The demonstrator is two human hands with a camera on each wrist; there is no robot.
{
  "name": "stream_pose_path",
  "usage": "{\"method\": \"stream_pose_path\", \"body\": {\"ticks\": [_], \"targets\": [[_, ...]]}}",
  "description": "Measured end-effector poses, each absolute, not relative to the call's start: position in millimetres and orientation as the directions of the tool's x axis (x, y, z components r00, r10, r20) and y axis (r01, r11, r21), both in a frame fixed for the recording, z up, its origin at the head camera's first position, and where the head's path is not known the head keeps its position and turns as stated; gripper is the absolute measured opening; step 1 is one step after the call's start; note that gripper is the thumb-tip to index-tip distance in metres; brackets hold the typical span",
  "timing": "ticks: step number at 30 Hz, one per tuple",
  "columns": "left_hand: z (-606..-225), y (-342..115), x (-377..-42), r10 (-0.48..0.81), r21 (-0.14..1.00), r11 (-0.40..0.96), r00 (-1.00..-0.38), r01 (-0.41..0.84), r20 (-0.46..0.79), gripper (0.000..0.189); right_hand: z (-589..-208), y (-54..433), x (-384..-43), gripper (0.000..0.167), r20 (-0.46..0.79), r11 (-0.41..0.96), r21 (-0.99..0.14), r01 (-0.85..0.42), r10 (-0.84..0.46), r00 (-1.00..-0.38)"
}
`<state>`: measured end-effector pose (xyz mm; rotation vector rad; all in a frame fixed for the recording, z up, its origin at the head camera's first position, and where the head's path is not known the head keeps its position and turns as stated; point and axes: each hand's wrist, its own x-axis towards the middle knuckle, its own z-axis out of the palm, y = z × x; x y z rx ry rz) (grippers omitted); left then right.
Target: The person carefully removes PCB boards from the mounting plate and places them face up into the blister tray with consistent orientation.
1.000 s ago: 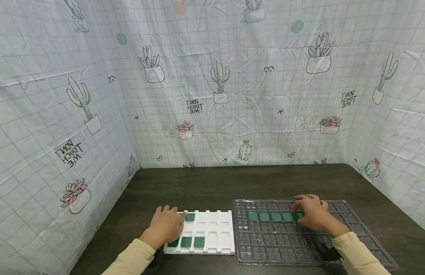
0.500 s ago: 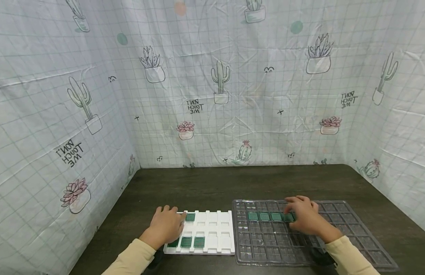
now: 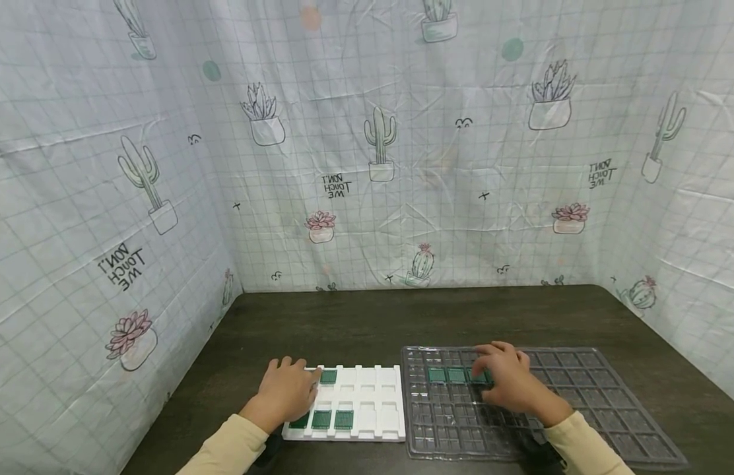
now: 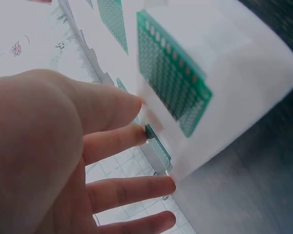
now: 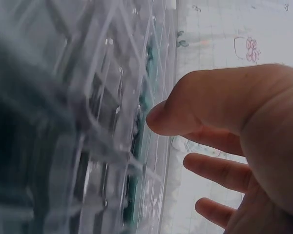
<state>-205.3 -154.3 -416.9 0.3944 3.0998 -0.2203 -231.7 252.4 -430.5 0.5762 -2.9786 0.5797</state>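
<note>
green boards (image 3: 343, 419), in white tray (image 3: 367, 396), in clear tray (image 3: 610, 399)

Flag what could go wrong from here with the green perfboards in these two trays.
The right hand is close over the row of green perfboards in the clear plastic tray, so it might knock a neighbouring board askew. The left hand covers the left end of the white tray; a careless push there could slide it.
</note>
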Motion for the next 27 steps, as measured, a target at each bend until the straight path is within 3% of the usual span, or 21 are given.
{"method": "stream_pose_path", "body": {"ticks": [19, 27], "targets": [[-422.4, -158.2, -206.6, 0.246, -0.131, 0.96, -0.969, 0.246, -0.019, 0.042, -426.9, 225.3, -225.1, 0.021, 0.149, 0.802, -0.414, -0.432, -0.408, -0.901], [-427.6, -161.5, -207.6, 0.275, -0.11, 0.956, -0.961, 0.274, -0.003, 0.043, -429.3, 208.6, -223.6, 0.021, 0.181, 0.753, -0.417, -0.509, -0.48, -0.859]]}}
